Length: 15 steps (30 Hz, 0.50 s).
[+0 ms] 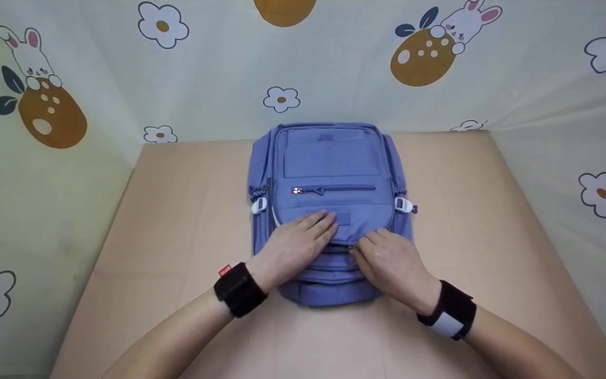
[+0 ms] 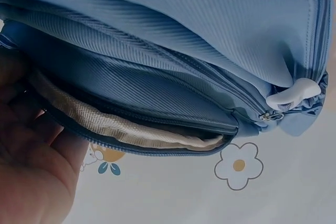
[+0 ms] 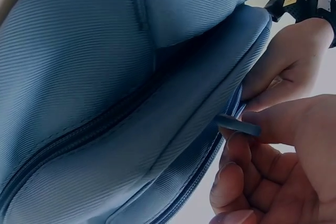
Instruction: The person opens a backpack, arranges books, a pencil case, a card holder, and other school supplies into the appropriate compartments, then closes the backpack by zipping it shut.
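Observation:
A blue backpack [image 1: 332,158] lies on the table with its front panel up. Over its lower front, my left hand [image 1: 295,245] rests with fingers fairly straight, against the outer flap of a front pocket. That pocket gapes in the left wrist view, its beige lining [image 2: 121,127] showing along the zip. My right hand [image 1: 392,260] is at the same zip, to the right of the left hand. Between its thumb and forefinger it pinches a blue zipper pull [image 3: 239,125], seen in the right wrist view.
The backpack stands on a light brown tabletop [image 1: 192,210]. Pale cloth [image 1: 219,68] printed with flowers and rabbits hangs behind and at both sides. White side buckles [image 1: 403,205] and a second short zip [image 1: 347,188] are on the backpack.

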Each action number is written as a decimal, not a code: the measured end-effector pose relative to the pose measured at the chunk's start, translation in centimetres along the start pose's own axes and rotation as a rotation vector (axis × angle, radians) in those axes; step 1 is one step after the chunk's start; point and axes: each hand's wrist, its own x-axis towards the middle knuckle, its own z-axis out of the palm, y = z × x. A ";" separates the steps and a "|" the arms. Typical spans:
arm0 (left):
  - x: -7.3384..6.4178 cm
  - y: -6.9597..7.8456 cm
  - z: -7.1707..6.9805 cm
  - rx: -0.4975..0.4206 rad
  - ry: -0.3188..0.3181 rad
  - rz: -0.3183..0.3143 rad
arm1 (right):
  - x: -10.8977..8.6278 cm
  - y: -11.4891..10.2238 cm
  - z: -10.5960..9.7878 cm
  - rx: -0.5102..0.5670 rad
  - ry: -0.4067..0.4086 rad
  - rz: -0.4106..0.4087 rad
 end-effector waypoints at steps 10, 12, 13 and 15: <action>-3.2 -2.2 0.4 0.005 0.172 0.036 | -0.5 0.4 0.0 0.070 0.002 0.036; -4.1 -3.0 0.6 0.011 0.183 0.038 | -0.4 0.4 0.0 0.073 -0.002 0.040; -4.4 -3.4 0.8 0.012 0.189 0.035 | -0.4 0.4 0.0 0.075 -0.003 0.043; -5.0 -4.1 1.2 -0.002 0.209 0.025 | -0.4 0.4 -0.1 0.077 -0.007 0.044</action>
